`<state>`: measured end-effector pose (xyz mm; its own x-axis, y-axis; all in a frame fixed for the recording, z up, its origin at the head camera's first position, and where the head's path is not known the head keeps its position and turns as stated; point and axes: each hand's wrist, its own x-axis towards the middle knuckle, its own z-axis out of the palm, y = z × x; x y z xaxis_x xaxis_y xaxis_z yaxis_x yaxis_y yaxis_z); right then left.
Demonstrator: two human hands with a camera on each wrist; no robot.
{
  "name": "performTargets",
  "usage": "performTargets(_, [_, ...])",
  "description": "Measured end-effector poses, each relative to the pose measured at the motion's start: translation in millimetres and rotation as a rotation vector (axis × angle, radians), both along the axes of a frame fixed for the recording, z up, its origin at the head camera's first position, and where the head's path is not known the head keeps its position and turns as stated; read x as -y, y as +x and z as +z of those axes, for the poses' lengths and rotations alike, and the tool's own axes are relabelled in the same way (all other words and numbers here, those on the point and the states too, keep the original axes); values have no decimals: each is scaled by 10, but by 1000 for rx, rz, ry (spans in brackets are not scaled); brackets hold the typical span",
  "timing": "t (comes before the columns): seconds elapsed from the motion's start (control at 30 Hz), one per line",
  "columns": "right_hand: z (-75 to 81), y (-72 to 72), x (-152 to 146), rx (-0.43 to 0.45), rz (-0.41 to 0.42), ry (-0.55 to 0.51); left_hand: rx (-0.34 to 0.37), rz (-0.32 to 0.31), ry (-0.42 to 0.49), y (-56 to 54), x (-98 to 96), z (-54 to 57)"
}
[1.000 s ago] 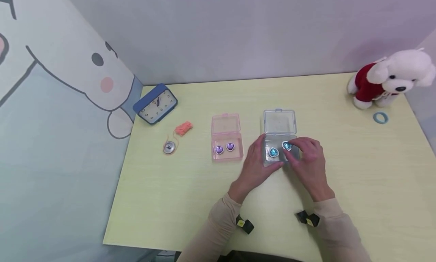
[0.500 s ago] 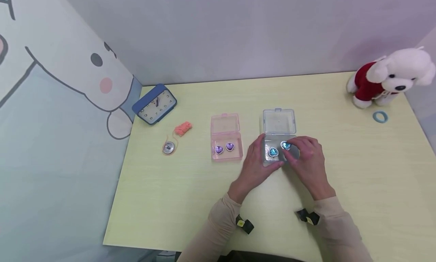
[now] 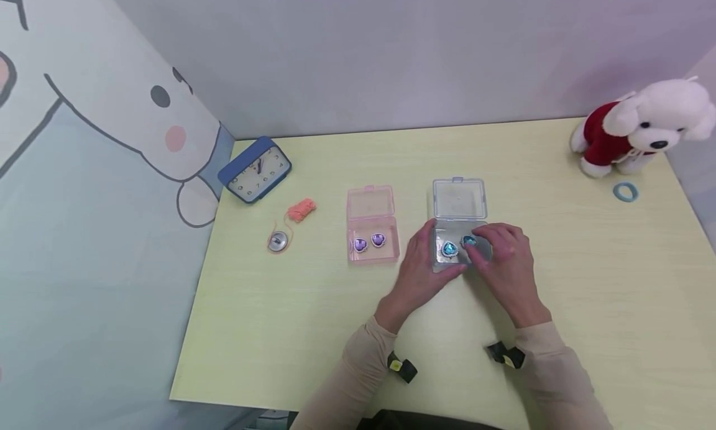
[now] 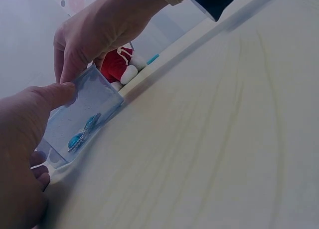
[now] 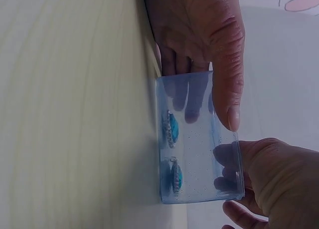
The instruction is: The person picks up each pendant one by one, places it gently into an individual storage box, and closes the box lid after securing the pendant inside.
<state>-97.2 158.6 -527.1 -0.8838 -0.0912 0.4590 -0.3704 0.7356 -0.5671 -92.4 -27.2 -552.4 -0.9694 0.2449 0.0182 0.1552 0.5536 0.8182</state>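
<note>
1. Centrally placed on the pale yellow-green table (image 3: pixel 313 318): a clear box (image 3: pixel 460 231) with its lid folded back flat, holding two blue heart-shaped gems (image 3: pixel 449 249) side by side, each rimmed in small pale stones.
2. Gripped from both sides: left hand (image 3: pixel 421 269) curled against the box's left wall, thumb laid along the top edge in the right wrist view; right hand (image 3: pixel 503 265) curled over the right side, fingertips on or just above the right-hand gem.
3. Hard to settle from the head view whether the right fingers pinch that gem or only the box wall; probably the wall, judging by the right wrist view, where both gems (image 5: pixel 173 151) lie loose on the floor of the box (image 5: pixel 199 139).
4. Just left of it, apart: a pink box (image 3: pixel 372 226), also open, with two purple heart gems (image 3: pixel 369 242) inside.
5. Farther left: a small round metal piece (image 3: pixel 277 241) on an orange cord (image 3: pixel 301 210), then a blue clock (image 3: pixel 255 169) leaning at the table's back corner.
6. Far right: a white plush dog (image 3: pixel 637 128) in red, with a blue ring (image 3: pixel 624 192) lying in front of it.
7. Behind: plain grey wall; on the left, a panel printed with a cartoon animal face (image 3: pixel 112 107).
8. Partly covered by the right hand: the right gem and the box's right wall.
</note>
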Motion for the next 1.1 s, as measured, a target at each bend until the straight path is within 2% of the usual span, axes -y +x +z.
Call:
performTargets(0.23, [26,-17,-16,-17,-11,-62,-7,-2,6,2,-3,0])
performTargets(0.37, [89,-73,-41,-23,-62,-134,8,-3,18,12,1,11])
performTargets(0.5, [119,-163,-70,8,-130,-203,19,-7,29,21,3,23])
performTargets(0.63, [114,-249,-87,116,-174,-292,33,-3,26,25,2,21])
performTargets(0.9, [141,-362,-74,468,-168,-417,51,7,26,26,1,29])
performTargets(1.0, [164,-385,-66,535,-168,-455,50,10,26,27,0,32])
performTargets(1.1, [197,-385,-60,545,-171,-521,32,9,25,25,5,27])
